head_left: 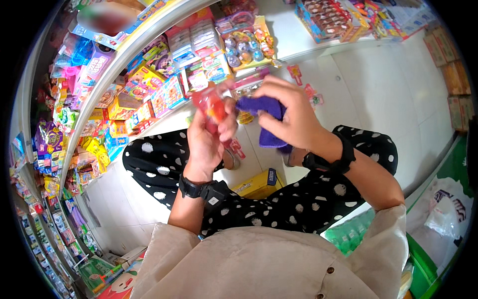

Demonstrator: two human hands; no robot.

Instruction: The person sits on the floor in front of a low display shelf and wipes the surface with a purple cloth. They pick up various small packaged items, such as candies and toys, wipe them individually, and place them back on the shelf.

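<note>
Shelf (284, 32): white, curving along the far side of the pale tiled floor (366, 74), crowded with bright boxes and packets.
Floor: small red packets (312, 94) lie near the shelf's lower edge; a yellow box (256, 185) sits between the person's legs.
Left grip (206, 137): fingers curled and closed around the red packet (211, 107).
Right grip (294, 112): partly closed, thumb and fingers arched about the purple cloth (271, 134), a fold hanging below; how firmly it presses, one cannot tell.
Red packet: raised above the floor, before the shelf's near edge, just beside the cloth; motion blurs its details. Probably light, smooth and a little slippery; its sides suit a gentle hold, without crushing.
Purple cloth: likely soft and limp, best bunched in the palm or pinched at a fold.
</note>
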